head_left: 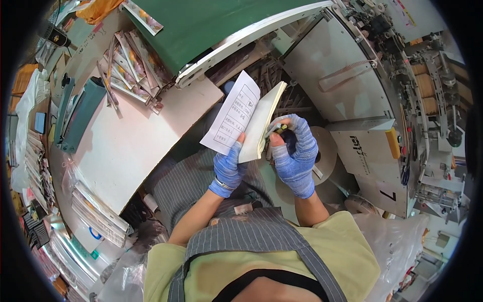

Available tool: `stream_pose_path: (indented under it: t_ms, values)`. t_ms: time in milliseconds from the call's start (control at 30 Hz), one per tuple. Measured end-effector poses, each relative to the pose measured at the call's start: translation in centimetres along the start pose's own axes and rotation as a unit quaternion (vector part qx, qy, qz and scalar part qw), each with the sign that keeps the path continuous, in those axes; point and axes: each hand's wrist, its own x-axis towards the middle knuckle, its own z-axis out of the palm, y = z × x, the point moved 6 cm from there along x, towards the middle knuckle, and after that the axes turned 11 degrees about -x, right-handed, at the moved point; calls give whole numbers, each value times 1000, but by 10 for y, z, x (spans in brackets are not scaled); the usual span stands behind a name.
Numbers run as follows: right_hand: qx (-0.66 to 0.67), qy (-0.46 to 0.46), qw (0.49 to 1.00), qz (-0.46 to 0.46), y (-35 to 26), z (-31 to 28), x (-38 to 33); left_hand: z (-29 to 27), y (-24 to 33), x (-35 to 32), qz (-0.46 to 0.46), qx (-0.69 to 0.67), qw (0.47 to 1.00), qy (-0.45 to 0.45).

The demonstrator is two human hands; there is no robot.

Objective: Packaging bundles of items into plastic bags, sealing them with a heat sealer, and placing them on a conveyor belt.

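Note:
My left hand [229,168], in a blue fingerless knit glove, grips a notepad [261,123] by its lower part, with the thumb over the page. The pad is tilted and folded open; its left leaf, a printed form sheet [235,113] with handwriting in some boxes, stands away from the thick block of pages. Beside the pad's right edge, my right hand [298,156], gloved the same way, is curled with thumb and fingertips closed on a thin pen [284,127] with a yellow-green part. The fingers hide much of the pen.
A white table [126,151] on the left bears a grey-green sealer-like device [83,118] and a pile of flat printed packets [133,65]. Ahead is a green conveyor belt [211,25]. A machine cabinet [332,70] stands at right, with a large roll [324,156] below.

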Motion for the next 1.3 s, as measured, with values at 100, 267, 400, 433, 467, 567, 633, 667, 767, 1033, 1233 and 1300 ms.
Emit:
stream_pose_path:
  t_ms: [100, 267, 400, 433, 467, 567, 633, 667, 767, 1033, 1233, 1300]
  values:
    - [-13, -10, 1000, 15, -3, 2, 1, -2, 3, 2, 33, 48, 998, -6]
    - [-22, -23, 999, 6, -6, 7, 5, -4, 1, 1, 33, 51, 998, -6]
    - [-12, -28, 999, 12, -7, 9, 5, -8, 5, 2, 36, 42, 998, -2]
    - [-12, -29, 999, 11, -8, 9, 5, -10, 10, 5, 41, 35, 999, -1]
    - [-8, -31, 999, 16, -9, 10, 5, -11, 15, 8, 41, 34, 999, 0]
    - [-22, -55, 998, 15, -18, 5, 9, -14, 30, 16, 55, 33, 998, -6]
    - [-101, -88, 989, -58, -26, -6, 20, -18, 24, 17, 17, -5, 1000, -8]
    - [-145, -73, 982, -101, -41, -18, 28, -21, 23, 16, 17, -1, 1000, -4]
    - [-102, -2, 979, -177, -65, -51, 39, -24, 25, 16, 17, 1, 1000, -24]
    - [12, -281, 913, -295, -54, -16, 79, -22, 21, 16, 10, 10, 999, -35]
    - [45, -83, 971, -220, -56, -29, 76, -25, 22, 17, 12, 19, 1000, -10]
    - [89, 6, 978, -190, -68, -42, 70, -25, 22, 17, 10, 16, 1000, -9]
